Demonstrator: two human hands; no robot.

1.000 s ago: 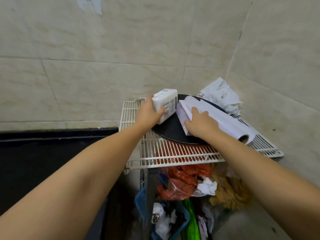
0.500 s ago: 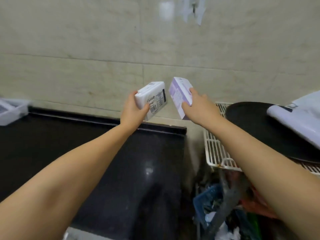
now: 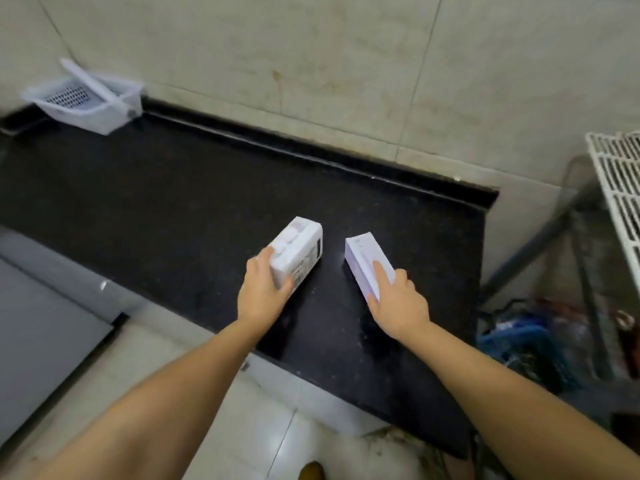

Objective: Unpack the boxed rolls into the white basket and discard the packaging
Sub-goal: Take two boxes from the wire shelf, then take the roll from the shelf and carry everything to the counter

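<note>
Your left hand [image 3: 264, 292] grips the white box [image 3: 298, 249], your right hand [image 3: 398, 299] the purple box [image 3: 365, 261], both on the black surface [image 3: 173, 209].

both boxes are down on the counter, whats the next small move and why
Probably open the white box under the left hand: both it and the lilac box look closed on the black counter, and the white basket sits far off at the back left.

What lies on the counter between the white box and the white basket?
Nothing: in the head view only bare black counter separates the white box from the white basket.
</note>
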